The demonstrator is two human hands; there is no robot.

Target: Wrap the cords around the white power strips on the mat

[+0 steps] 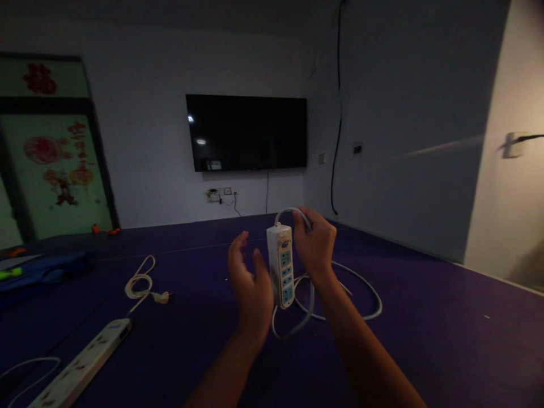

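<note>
Currently, right hand (315, 238) pinches cable (284, 210); left hand (254, 281) (half-spread) beside blue-socketed strip (286, 272).

Power strip (283, 269) smooth plastic; cord (380, 306) smooth, plastic-looking; television screen (249, 133) glossy; wall (144, 124) matt.

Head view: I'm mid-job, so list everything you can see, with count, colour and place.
Upright power strip: 1, white with blue sockets, between the hands
Its cable: 1, pale, looped rightward
Long power strip: 1, white, lower left
Plug on coiled cord: 1, white, beyond long strip
Cloth: 1, blue, left edge
Small unclear objects: several, orange, far left
Surface: 1, purple, beneath everything
Television: 1, black, far wall
Socket panel: 1, pale, below television
Hanging cable: 1, black, right wall
Decorated door: 1, greenish with red, left
Lever handle: 1, dark, far right
Left hand: 1, open, left of upright strip
Right hand: 1, gripping its cable
</note>
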